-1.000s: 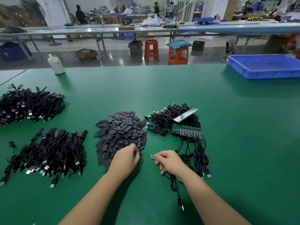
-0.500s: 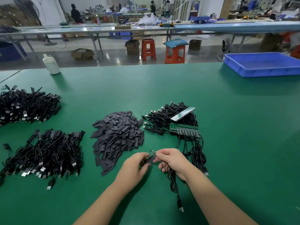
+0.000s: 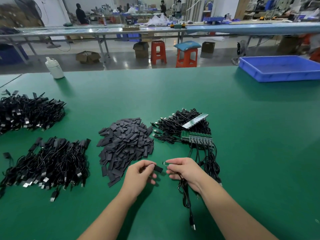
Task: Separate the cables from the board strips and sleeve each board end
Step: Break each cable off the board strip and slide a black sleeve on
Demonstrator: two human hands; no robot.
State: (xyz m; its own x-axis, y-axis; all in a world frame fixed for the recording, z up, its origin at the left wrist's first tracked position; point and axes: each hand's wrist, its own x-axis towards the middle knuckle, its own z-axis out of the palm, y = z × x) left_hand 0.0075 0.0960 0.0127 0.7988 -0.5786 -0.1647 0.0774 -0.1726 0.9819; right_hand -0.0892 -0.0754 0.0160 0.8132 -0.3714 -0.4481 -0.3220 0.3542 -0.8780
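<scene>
My left fingers (image 3: 149,168) pinch a black sleeve (image 3: 158,168) lying lengthwise toward three o'clock, its mouth just short of the board end (image 3: 165,163) pinched in my right fingers (image 3: 173,166).

Black sleeve (image 3: 158,168) just left of small green board end (image 3: 164,163), cable (image 3: 186,196) trailing

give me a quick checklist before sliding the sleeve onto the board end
1. Left hand holds one black sleeve: ok.
2. Right hand pinches the cable with the small board end sticking out: ok.
3. Sleeve on the board end: not ok, a gap separates them.
4. Sleeve mouth open: cannot tell.
5. Sleeve lined up with the board end: not ok, it sits slightly lower.
6. Cable's plug end hangs free over the green table: ok.
</scene>
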